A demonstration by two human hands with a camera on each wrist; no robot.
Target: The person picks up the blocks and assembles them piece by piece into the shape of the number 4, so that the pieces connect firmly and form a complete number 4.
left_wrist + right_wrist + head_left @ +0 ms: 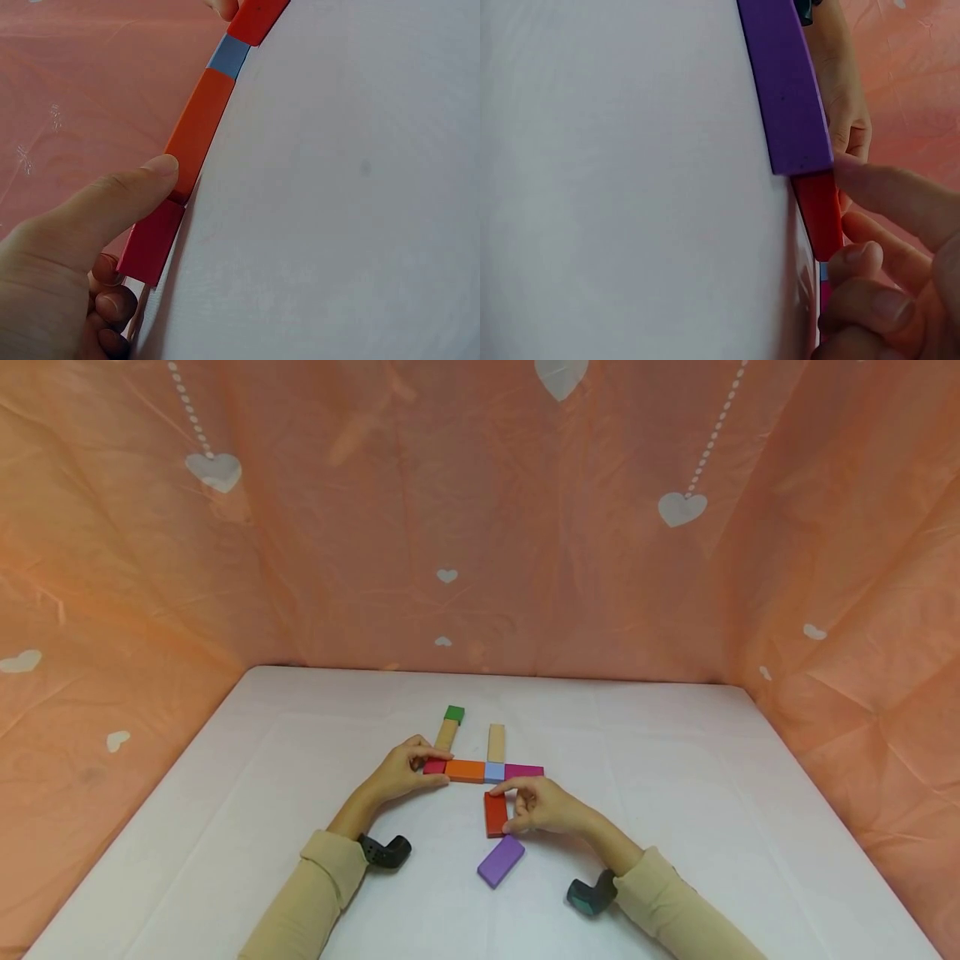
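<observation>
A row of flat blocks runs across the table: a crimson block (434, 767), an orange block (466, 772), a light blue block (494, 772) and a magenta block (524, 771). My left hand (401, 772) holds the row's left part between thumb and index finger; in the left wrist view the thumb lies at the seam of crimson and orange. My right hand (549, 806) grips a red block (495, 815) lying lengthwise below the light blue one, index finger at its far end, thumb near its close end. A purple block (501, 861) lies slantwise nearer me.
Behind the row, two plain wooden blocks (497, 742) extend away from me, the left one tipped by a small green block (454, 714). White cloth covers the table (637, 727). An orange curtain (480, 527) with hearts encloses its back and sides.
</observation>
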